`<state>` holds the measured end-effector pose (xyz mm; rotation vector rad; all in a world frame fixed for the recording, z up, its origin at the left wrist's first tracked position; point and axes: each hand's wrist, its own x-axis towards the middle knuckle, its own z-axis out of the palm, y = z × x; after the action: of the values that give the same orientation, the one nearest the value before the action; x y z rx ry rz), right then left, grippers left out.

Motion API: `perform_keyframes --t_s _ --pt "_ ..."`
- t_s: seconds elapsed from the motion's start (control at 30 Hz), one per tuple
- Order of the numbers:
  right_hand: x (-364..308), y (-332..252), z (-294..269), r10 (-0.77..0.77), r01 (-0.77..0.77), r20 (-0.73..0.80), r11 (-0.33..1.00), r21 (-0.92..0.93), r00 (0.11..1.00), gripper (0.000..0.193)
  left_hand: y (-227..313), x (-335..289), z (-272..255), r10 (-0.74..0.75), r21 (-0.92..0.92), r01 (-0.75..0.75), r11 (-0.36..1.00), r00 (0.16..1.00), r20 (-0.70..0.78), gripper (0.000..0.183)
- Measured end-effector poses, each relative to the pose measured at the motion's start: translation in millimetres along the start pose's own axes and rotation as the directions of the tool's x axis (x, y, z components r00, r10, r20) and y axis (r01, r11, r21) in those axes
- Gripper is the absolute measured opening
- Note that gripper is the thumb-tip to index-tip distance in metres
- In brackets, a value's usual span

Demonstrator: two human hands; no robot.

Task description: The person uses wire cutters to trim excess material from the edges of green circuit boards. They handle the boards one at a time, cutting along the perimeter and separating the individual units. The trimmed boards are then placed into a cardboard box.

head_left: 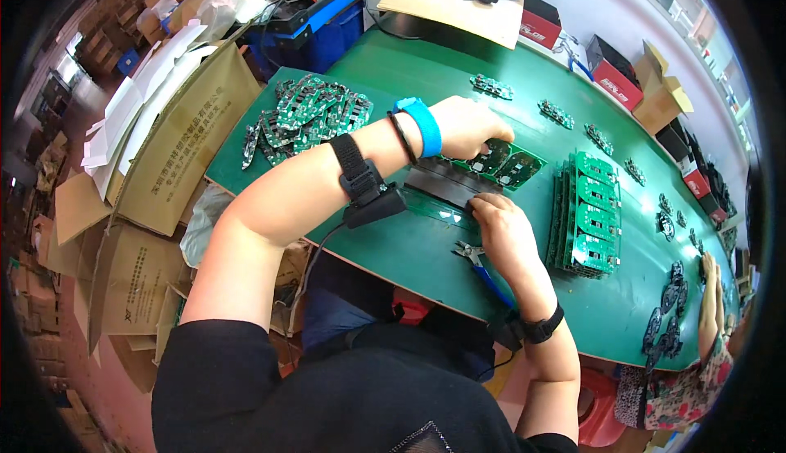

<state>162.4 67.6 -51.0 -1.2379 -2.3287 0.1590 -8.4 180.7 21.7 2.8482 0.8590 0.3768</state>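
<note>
My left hand (468,128), wearing a blue wristband, reaches across with its fingers bent onto a green circuit board panel (514,166). This panel stands along a dark flat-sided block (442,184) on the green table. Close by on the near side, my right hand (501,228) has its fingers curled over the block's right end. The undersides of both hands' fingertips are hidden. Blue-handled cutters (479,265) lie below my right hand, jaws toward the block. To the right stands a stack of green board panels (591,215).
A heap of small circuit boards (315,113) lies at left. Small board groups (557,114) run along the table's far side. Cardboard (176,142) leans against the left edge. At right, another person's hands (711,277) are near dark parts (667,314).
</note>
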Motion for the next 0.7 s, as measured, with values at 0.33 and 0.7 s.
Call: perform_keyframes --t_s 0.33,0.7 --pt "-5.5 -3.3 1.7 0.064 -0.064 0.021 0.998 -0.015 0.998 0.020 -69.0 54.5 36.4 0.035 -0.011 -0.036 0.999 0.998 -0.050 0.050" --pt "5.0 15.2 -12.6 0.534 -0.390 -0.334 0.824 0.411 0.777 0.022 -72.9 20.2 -7.8 -0.012 -0.504 0.053 0.862 0.996 0.084 0.036"
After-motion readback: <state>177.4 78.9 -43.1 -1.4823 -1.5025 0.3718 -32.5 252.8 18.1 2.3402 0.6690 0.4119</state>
